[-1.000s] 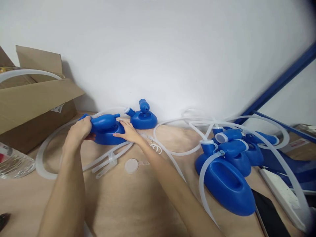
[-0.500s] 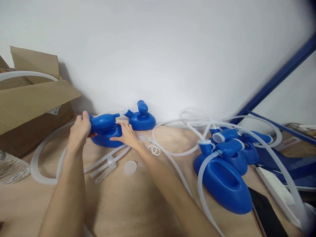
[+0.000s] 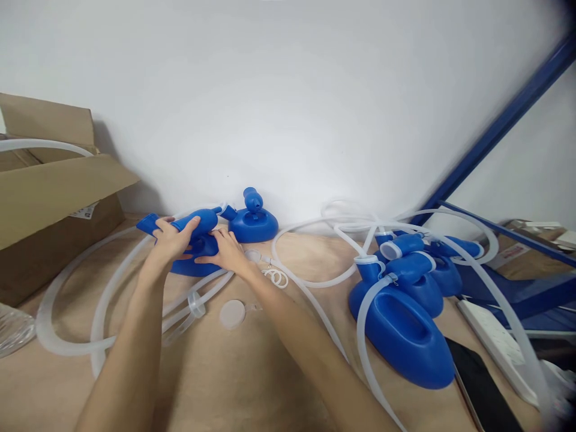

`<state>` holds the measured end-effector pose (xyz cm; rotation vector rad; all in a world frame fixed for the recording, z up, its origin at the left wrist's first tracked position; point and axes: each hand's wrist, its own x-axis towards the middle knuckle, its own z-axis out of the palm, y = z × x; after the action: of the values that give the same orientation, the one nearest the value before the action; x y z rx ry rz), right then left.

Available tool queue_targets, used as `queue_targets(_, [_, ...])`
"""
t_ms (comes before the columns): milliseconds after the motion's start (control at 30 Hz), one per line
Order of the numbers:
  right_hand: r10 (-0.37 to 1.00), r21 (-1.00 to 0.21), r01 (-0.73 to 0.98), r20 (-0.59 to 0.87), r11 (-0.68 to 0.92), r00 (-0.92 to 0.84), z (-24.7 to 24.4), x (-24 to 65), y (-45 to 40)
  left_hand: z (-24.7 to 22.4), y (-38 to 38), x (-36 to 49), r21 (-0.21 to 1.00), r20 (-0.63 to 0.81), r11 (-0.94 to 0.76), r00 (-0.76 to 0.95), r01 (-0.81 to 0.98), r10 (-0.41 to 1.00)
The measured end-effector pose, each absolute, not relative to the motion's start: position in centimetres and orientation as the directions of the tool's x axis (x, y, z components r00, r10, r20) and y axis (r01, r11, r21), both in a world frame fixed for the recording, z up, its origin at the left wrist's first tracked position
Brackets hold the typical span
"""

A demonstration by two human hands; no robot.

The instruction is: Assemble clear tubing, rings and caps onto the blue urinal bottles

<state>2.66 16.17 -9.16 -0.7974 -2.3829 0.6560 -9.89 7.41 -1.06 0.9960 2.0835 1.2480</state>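
Note:
My left hand [image 3: 171, 241] is wrapped around a blue plastic urinal head [image 3: 203, 221] with a narrow spout pointing right. It lies over a blue urinal bottle [image 3: 186, 268], partly hidden by my hands. My right hand [image 3: 228, 251] grips this bottle near its handle, thumb and fingers around it. Just behind stands another blue bottle [image 3: 253, 229] with a similar head on top. In front of my hands lie a clear cap [image 3: 197, 304] by the tubes, a round translucent lid [image 3: 232, 314] and several small white rings [image 3: 275, 278].
A cardboard box [image 3: 58, 240] stands open at left, with a clear plastic piece [image 3: 15, 330] before it. White tubing [image 3: 45, 318] loops over the table. At right are several blue bottles [image 3: 400, 336], a black flat device [image 3: 481, 384], a white power strip [image 3: 495, 351] and a blue frame [image 3: 495, 138].
My left hand has shifted right and lower along the blue head, now holding it around its middle. The view has moved slightly; my right hand stays on the bottle.

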Motion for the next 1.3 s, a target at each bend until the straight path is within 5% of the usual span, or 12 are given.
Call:
queue_targets(100, [0.548,-0.629,0.261,0.316,0.732,-0.775,-8.7,4.1,18.0,-0.2,5.9,-9.4,0.658,0.324,0.355,-0.675,0.665,0.663])
queue_targets(200, [0.681,-0.721,0.31,0.298,0.62,-0.669,-8.3,6.8,21.1,1.6,5.3,-8.4,0.352,0.548,0.34,-0.487,0.872,0.681])
queue_targets(333, [0.897,-0.756,0.499,0.274,0.424,-0.346,-8.1,11.0,26.5,4.1,9.6,-7.2,-0.019,0.364,0.226,-0.204,0.974,0.909])
queue_targets(433, [0.921,-0.756,0.525,0.313,0.39,-0.232,-8.4,12.9,29.8,4.9,16.3,-6.7,-0.146,0.164,0.046,-0.022,0.988,0.986])
queue_targets(733, [0.821,-0.704,0.467,0.303,0.535,-0.483,-10.4,12.4,33.3,2.5,28.0,-9.5,-0.205,-0.166,-0.159,0.125,0.966,0.978])
queue_targets(1033, [0.818,-0.692,0.488,0.269,0.532,-0.509,-10.7,12.8,33.5,0.3,29.0,-10.3,-0.186,-0.147,-0.271,0.245,0.945,0.958])
queue_targets(1300, [0.818,-0.683,0.504,0.25,0.529,-0.519,-10.4,12.9,33.7,0.9,27.8,-11.8,-0.17,-0.009,-0.101,0.101,0.98,0.995])
